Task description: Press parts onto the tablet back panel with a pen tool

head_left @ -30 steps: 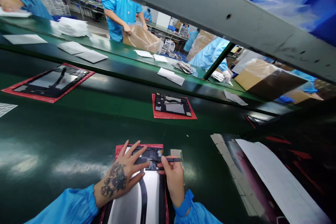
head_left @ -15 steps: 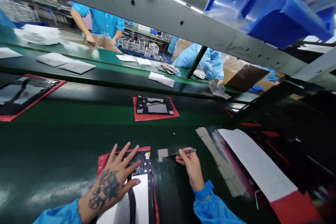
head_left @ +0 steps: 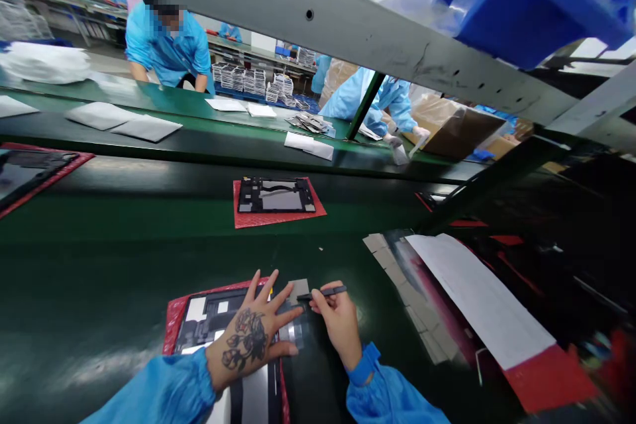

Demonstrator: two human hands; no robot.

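Note:
My left hand lies with fingers spread over the right edge of a black-framed, tablet-like panel. Red bubble wrap is under that panel. Its fingertips reach a small grey square piece on a clear sheet; whether they press on it I cannot tell. Dark tweezers are pinched in my right hand, their tips at the lower edge of the grey piece.
Another panel on red wrap lies farther up the green bench. Grey strips and a white sheet sit at the right. A metal beam and a blue bin hang overhead. Co-workers stand across the bench.
My left hand has moved right, from over the panel to its edge and the grey piece. The tweezers in my right hand have come left to that piece. The view has shifted slightly.

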